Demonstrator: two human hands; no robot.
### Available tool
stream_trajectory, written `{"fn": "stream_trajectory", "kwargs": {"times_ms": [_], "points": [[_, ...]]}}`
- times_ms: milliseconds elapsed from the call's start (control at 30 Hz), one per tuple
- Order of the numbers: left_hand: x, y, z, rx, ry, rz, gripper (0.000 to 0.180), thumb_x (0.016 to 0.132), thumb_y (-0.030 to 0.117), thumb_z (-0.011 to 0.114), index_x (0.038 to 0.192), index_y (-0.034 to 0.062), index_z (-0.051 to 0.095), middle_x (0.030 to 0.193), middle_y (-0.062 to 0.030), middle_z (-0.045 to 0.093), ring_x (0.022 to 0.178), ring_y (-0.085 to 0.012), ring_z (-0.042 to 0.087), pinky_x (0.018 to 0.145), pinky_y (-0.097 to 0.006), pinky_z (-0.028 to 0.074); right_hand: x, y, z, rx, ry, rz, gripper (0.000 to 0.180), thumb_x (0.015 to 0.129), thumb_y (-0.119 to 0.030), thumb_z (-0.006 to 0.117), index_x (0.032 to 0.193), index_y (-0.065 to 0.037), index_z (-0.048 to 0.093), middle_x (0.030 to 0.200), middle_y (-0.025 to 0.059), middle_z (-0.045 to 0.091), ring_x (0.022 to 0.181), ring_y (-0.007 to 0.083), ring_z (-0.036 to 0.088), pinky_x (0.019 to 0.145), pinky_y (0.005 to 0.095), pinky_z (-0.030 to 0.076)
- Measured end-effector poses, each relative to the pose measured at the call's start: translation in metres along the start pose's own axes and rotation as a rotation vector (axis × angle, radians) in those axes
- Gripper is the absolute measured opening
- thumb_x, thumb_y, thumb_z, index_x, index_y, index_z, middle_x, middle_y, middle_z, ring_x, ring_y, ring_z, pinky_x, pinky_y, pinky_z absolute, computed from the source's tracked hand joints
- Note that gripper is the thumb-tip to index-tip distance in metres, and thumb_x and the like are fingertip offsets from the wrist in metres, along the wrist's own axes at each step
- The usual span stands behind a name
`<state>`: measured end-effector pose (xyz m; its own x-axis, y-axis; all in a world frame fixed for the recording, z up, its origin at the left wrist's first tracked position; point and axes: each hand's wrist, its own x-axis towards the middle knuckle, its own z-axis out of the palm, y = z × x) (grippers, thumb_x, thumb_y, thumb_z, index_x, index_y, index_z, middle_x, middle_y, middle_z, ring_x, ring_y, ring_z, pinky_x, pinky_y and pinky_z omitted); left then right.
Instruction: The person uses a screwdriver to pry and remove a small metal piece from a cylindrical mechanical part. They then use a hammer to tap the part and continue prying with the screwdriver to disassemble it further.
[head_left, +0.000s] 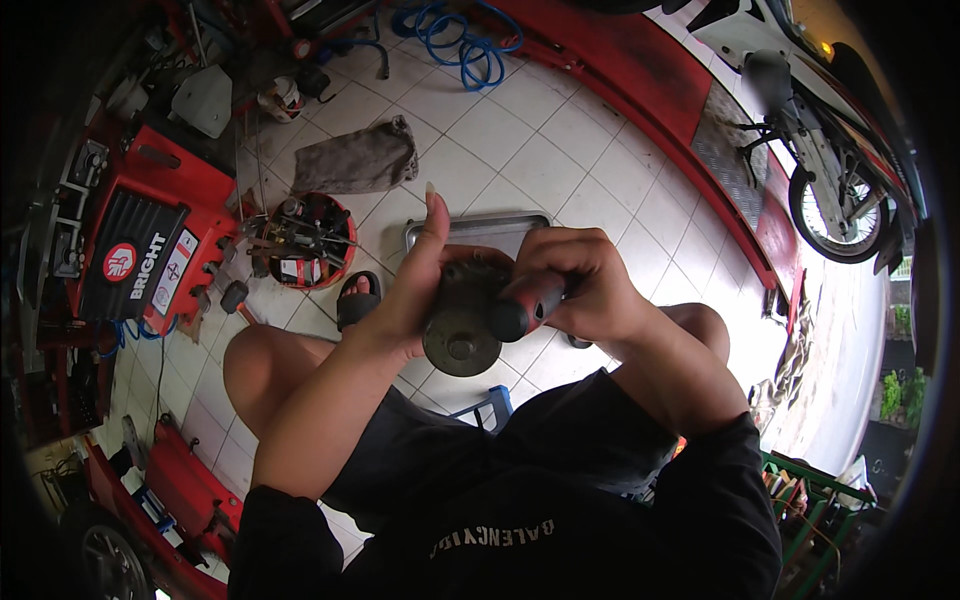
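My left hand point(405, 290) supports a dark grey metal cylinder point(462, 345), shaped like a small motor housing, with a round boss on the end facing me. Its thumb points up, away from the cylinder, while the palm and other fingers lie along its side. My right hand point(592, 290) is wrapped around a hand tool with a red and black handle point(525, 308). The handle's black butt end overlaps the cylinder's right side in view, and the tool's working end is hidden. Just beyond both hands, a shallow metal tray point(492, 219) lies on the floor.
A red round tub point(345, 225) of tools stands left of the tray. Beyond it lie a grey cloth point(355, 160) and a coiled blue hose point(480, 65). A red machine point(190, 190) stands left; a red motorcycle lift point(670, 110) and a motorcycle point(830, 170) are at the right.
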<state>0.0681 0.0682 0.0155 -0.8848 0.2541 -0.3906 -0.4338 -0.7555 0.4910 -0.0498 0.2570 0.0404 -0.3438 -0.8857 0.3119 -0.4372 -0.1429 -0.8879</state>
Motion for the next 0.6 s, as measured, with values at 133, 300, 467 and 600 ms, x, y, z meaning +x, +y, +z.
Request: {"fn": "stream_trajectory", "kwargs": {"times_ms": [133,300,467,600], "points": [[0.003,0.0,-0.007,-0.075,0.04,-0.036,0.106,0.086,0.09,0.029,0.108,-0.0075,0.064,0.099,-0.022,0.07,0.081,-0.0258,0.071,0.072,-0.033,0.06,0.002,0.0,-0.001,0.005,-0.03,-0.012,0.034,0.069,-0.012,0.088,0.098,0.001,0.074,0.082,0.0081,0.066,0.072,0.0207,0.064,0.066,0.0301,0.049],[-0.003,0.002,0.002,-0.091,0.143,-0.048,0.101,0.081,0.091,0.038,0.106,-0.0037,0.062,0.089,-0.0187,0.068,0.069,-0.0298,0.071,0.057,-0.042,0.061,0.006,-0.007,-0.004,0.117,-0.104,0.041,0.038,0.077,-0.027,0.08,0.099,0.004,0.076,0.081,0.0114,0.07,0.072,0.0216,0.067,0.067,0.0301,0.05],[-0.005,0.005,0.0,-0.145,0.086,-0.103,0.101,0.08,0.091,0.042,0.108,-0.0038,0.06,0.087,-0.0194,0.067,0.065,-0.032,0.071,0.053,-0.043,0.061,0.001,0.005,-0.003,0.131,-0.083,0.081,0.034,0.076,-0.02,0.082,0.099,0.004,0.075,0.083,0.012,0.071,0.073,0.0216,0.068,0.067,0.0306,0.051],[-0.003,0.001,-0.005,-0.196,0.038,-0.118,0.101,0.081,0.091,0.042,0.109,-0.0049,0.06,0.087,-0.0198,0.067,0.064,-0.0313,0.071,0.052,-0.043,0.061,0.003,0.0,0.002,0.144,-0.023,0.128,0.032,0.074,-0.016,0.084,0.096,0.004,0.074,0.084,0.0122,0.071,0.075,0.0225,0.07,0.069,0.0311,0.052]]}}
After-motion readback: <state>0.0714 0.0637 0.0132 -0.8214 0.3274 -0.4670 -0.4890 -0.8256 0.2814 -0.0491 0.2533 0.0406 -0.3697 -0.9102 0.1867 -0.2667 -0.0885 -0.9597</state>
